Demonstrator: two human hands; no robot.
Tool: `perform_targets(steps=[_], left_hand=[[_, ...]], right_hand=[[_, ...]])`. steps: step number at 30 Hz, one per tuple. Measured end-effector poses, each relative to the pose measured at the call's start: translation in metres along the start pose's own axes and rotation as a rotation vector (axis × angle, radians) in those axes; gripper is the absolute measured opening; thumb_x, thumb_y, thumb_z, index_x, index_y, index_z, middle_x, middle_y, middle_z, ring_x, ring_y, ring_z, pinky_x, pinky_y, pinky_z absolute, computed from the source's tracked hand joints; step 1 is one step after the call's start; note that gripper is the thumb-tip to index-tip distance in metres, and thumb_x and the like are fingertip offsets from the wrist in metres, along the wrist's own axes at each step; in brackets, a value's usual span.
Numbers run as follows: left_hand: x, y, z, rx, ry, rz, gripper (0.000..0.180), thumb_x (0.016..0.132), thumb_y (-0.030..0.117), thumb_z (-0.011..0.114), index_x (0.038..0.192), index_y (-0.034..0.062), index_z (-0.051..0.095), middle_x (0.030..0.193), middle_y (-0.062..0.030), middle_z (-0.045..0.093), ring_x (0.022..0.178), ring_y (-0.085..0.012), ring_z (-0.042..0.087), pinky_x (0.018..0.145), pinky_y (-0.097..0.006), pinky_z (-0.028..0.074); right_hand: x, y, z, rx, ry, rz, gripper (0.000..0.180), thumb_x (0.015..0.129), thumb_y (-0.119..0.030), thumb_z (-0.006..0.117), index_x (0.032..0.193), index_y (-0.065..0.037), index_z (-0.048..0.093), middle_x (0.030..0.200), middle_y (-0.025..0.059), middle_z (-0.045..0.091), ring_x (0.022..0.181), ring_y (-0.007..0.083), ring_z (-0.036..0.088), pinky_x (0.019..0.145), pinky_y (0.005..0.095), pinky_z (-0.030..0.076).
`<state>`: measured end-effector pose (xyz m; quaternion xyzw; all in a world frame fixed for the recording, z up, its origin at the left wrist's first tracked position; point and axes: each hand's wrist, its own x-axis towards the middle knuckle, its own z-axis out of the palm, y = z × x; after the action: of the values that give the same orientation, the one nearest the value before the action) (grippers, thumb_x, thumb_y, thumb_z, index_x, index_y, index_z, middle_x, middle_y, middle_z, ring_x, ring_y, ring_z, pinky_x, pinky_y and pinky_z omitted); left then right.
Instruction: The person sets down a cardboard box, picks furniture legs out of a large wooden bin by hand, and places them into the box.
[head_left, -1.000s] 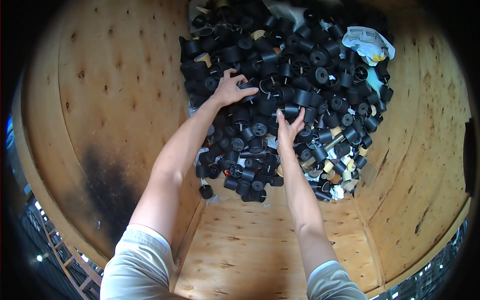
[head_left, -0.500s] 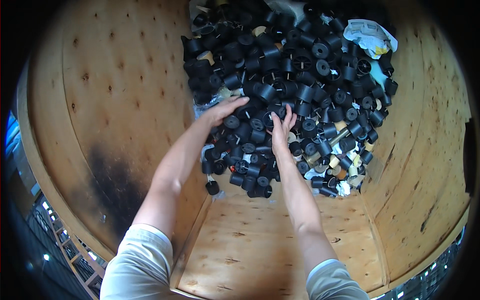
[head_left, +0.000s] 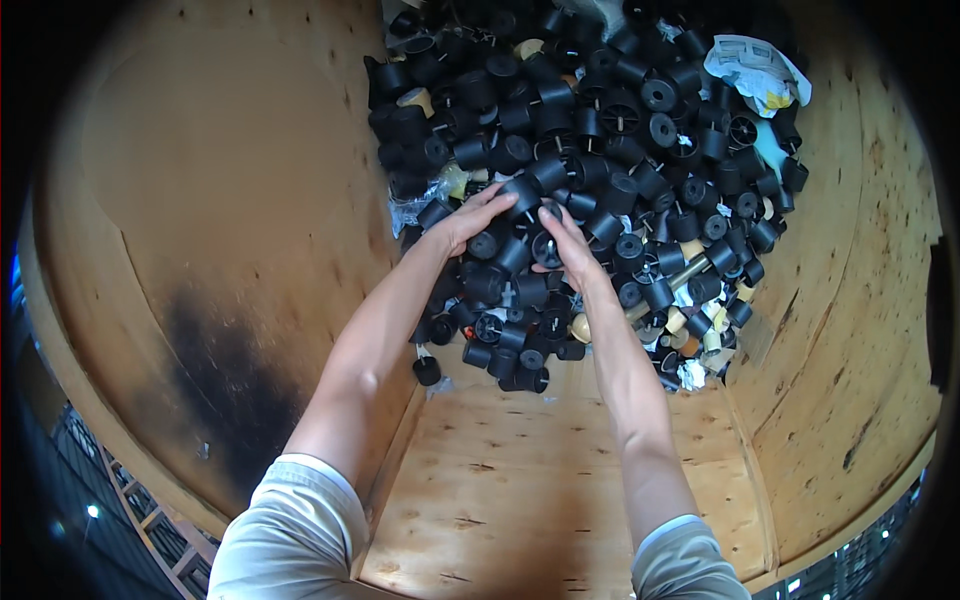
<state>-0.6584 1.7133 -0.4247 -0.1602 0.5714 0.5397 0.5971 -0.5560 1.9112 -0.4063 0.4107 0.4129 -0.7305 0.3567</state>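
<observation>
The person is reaching both bare arms down into a large plywood crate (head_left: 560, 500), the forearms coming in from the lower edge of the head view. The left hand (head_left: 468, 222) is lying on top of a heap of black cylindrical parts (head_left: 620, 150), its fingers spread apart and resting on one black cylinder (head_left: 522, 190) near the middle of the heap; whether it is actually gripping that piece cannot be told. The right hand (head_left: 568, 248) is sitting just beside the left one, fingers stretched forward and touching the pieces at the same spot, its fingertips close to the same cylinder; its grip is likewise not clear, though the fingers are looking loose rather than clenched.

The heap is filling the far part of the crate floor, with the near part showing bare wood. A single black part (head_left: 427, 370) is lying apart from the heap beside the left forearm, near the seam of the left wall. A few pale tan pieces (head_left: 690, 325) are showing among the black ones on the right side. A crumpled white and yellow wrapper (head_left: 752, 70) is lying at the far right edge of the heap. A dark stain (head_left: 225, 370) is marking the left wall of the crate
</observation>
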Motion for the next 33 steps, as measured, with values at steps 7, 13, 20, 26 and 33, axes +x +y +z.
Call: perform_targets(steps=[7, 13, 20, 26, 33], left_hand=[[-0.004, -0.002, 0.026, -0.121, 0.152, 0.099, 0.078, 0.093, 0.053, 0.071, 0.157, 0.0211, 0.041, 0.149, -0.0154, 0.05, 0.132, -0.0257, 0.053, 0.108, -0.04, 0.046], [-0.093, -0.042, 0.095, -0.506, 0.262, 0.202, 0.061, 0.1, 0.039, 0.067, 0.153, 0.019, 0.044, 0.137, -0.009, 0.057, 0.123, -0.0221, 0.056, 0.102, -0.038, 0.05], [-0.203, 0.001, 0.166, -0.355, 0.111, 0.445, 0.061, 0.098, 0.04, 0.067, 0.146, 0.0129, 0.043, 0.136, -0.0097, 0.055, 0.124, -0.024, 0.058, 0.102, -0.042, 0.052], [-0.321, 0.078, 0.357, -0.08, -0.42, 0.718, 0.093, 0.087, 0.062, 0.074, 0.156, 0.0138, 0.034, 0.148, -0.0111, 0.049, 0.134, -0.0285, 0.055, 0.11, -0.044, 0.051], [-0.474, -0.036, 0.533, 0.41, -1.043, 0.8, 0.082, 0.079, 0.033, 0.08, 0.15, 0.0083, 0.047, 0.155, -0.02, 0.038, 0.147, -0.0351, 0.035, 0.121, -0.048, 0.03]], right_hand=[[0.041, 0.03, 0.025, 0.103, 0.19, -0.228, 0.067, 0.099, -0.057, 0.055, 0.151, -0.015, 0.05, 0.156, 0.0172, 0.034, 0.144, 0.032, 0.038, 0.12, 0.0406, 0.031], [-0.038, 0.06, 0.049, -0.243, 0.41, -0.573, 0.043, 0.104, -0.031, 0.053, 0.133, 0.0, 0.062, 0.142, 0.0163, 0.052, 0.137, 0.0322, 0.045, 0.116, 0.0409, 0.034], [-0.207, 0.01, 0.066, -0.277, 0.57, -0.914, 0.037, 0.093, -0.036, 0.07, 0.121, -0.012, 0.071, 0.14, 0.0192, 0.05, 0.138, 0.037, 0.043, 0.116, 0.047, 0.036], [-0.456, -0.008, 0.002, -0.208, 0.922, -1.24, 0.046, 0.091, -0.051, 0.066, 0.121, -0.017, 0.071, 0.147, 0.0184, 0.041, 0.145, 0.038, 0.036, 0.121, 0.0491, 0.028], [-0.72, 0.206, 0.03, -0.093, 1.644, -1.191, 0.057, 0.088, -0.051, 0.061, 0.126, -0.009, 0.069, 0.152, 0.0213, 0.04, 0.141, 0.0383, 0.042, 0.117, 0.048, 0.032]])
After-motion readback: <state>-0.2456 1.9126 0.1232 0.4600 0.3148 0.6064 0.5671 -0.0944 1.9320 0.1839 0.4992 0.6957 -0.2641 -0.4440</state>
